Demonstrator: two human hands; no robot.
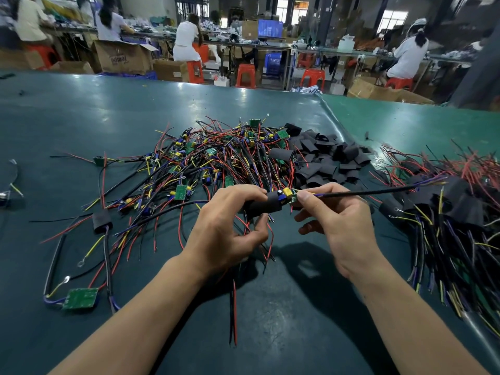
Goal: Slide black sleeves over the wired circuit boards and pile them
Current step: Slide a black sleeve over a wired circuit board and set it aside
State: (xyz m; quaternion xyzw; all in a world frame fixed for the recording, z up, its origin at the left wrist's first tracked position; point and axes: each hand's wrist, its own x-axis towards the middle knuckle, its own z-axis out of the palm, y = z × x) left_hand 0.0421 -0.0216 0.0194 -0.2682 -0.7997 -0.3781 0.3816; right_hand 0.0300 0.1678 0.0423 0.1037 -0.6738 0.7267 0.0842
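Left hand (230, 226): gripped black sleeve (266, 205), steadying its mouth. Right hand (335, 220), 3 o'clock: pinched circuit board (290, 196), presumably feeding it in.

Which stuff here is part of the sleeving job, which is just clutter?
Job:
left hand holding black sleeve
right hand pinching circuit board
unsleeved boards heap
spare sleeves
finished pile

Clutter:
red stools
cardboard boxes
blue crate

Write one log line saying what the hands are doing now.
left hand: grips black sleeve | right hand: pinches circuit board | board partly sleeved | finished pile: right
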